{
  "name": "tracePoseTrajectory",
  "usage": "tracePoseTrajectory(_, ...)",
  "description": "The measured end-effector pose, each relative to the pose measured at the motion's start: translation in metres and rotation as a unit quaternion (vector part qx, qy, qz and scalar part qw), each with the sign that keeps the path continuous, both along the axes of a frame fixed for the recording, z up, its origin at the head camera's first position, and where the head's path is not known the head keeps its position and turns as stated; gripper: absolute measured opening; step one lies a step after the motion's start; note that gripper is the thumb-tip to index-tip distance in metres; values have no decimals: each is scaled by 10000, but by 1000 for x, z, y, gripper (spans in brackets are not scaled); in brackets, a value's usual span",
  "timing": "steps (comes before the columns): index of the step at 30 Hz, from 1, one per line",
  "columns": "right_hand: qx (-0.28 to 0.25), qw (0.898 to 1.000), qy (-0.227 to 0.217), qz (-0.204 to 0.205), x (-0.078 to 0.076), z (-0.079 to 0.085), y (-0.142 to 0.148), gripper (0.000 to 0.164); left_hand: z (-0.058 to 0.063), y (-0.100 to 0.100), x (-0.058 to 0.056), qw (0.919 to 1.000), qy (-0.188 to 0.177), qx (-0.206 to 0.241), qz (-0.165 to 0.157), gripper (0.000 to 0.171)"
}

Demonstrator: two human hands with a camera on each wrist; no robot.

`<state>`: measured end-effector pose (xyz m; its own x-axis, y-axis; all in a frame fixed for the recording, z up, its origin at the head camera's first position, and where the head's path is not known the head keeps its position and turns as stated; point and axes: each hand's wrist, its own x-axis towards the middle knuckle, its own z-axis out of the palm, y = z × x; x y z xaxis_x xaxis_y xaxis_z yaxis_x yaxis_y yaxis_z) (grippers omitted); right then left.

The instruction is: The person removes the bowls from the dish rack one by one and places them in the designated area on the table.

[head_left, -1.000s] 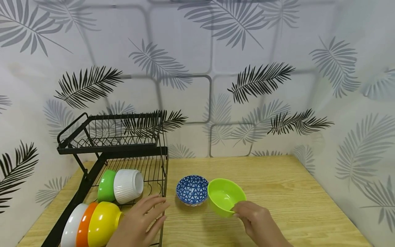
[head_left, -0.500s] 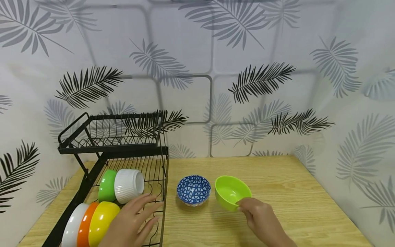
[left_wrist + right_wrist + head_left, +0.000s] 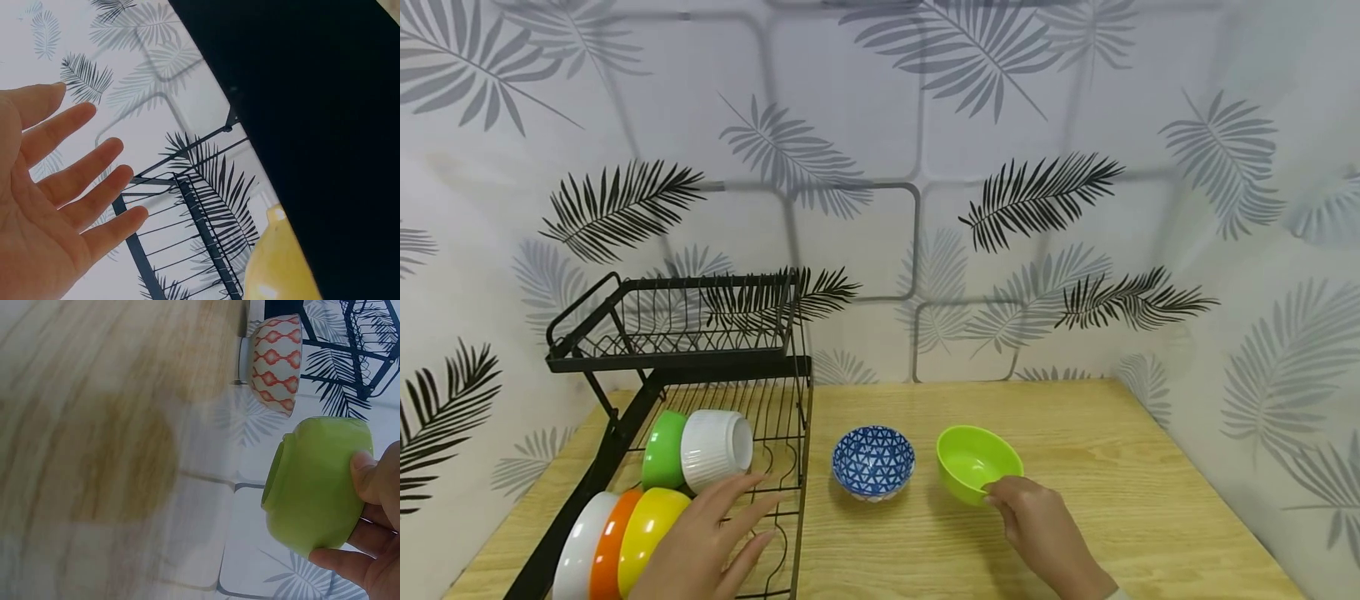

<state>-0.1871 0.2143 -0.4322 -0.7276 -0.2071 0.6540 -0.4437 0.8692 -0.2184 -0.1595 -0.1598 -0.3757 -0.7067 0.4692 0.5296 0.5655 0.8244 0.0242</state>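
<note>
My right hand [image 3: 1048, 529] pinches the near rim of a lime-green bowl [image 3: 976, 458], thumb on one side and fingers on the other. In the right wrist view this bowl [image 3: 315, 487] is off the table, its mouth facing up in the head view. Left of it, a small bowl with blue triangles inside [image 3: 872, 462] stands upright on the table; its outside [image 3: 275, 365] carries a red pattern. My left hand [image 3: 703, 537] hovers over the rack's right part with fingers spread, beside a yellow bowl [image 3: 651, 521], holding nothing.
A black two-tier dish rack [image 3: 670, 362] stands at the left. Its lower tier bears tilted bowls: white [image 3: 583, 542], orange [image 3: 612, 542], green [image 3: 664, 450] and a ribbed white one [image 3: 715, 450]. The wooden table [image 3: 1097, 450] runs back to a leaf-patterned wall covering [image 3: 850, 250].
The lime-green bowl has moved right in my right hand, away from the blue-patterned bowl, widening the gap between them. My left hand has drifted left, and its fingers stay spread.
</note>
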Motion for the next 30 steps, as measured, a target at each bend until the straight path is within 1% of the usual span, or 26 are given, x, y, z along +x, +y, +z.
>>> tracePoseTrajectory(2,16,10000,-64,-44,-1,-1,0,17,-1,-2,0,10000,-21,-11,18,38)
tracePoseTrajectory(7,143,9995,-260,-133,-6,-4,2,14,-1,-6,2,9995,-273,-12,156,38)
tracePoseTrajectory(9,224,9990,-349,-148,-8,-5,3,15,-2,-8,2,9993,-322,-18,179,38)
tracePoseTrajectory(11,312,9984,-451,-169,-9,-5,4,16,-3,-10,1,9996,-261,5,140,38)
tracePoseTrajectory(17,450,9950,-860,-252,-17,-8,3,12,-12,-18,-1,9994,294,40,-150,39)
tracePoseTrajectory(19,471,9940,-948,-278,-20,-9,2,11,-15,-20,-2,9991,380,15,-196,39)
tracePoseTrajectory(23,501,9931,-1018,-299,-24,-9,1,10,-17,-22,-1,9992,359,-19,-158,39)
tracePoseTrajectory(30,599,9906,-1185,-314,-32,-7,-1,9,-16,-23,-1,9998,152,-65,-124,40)
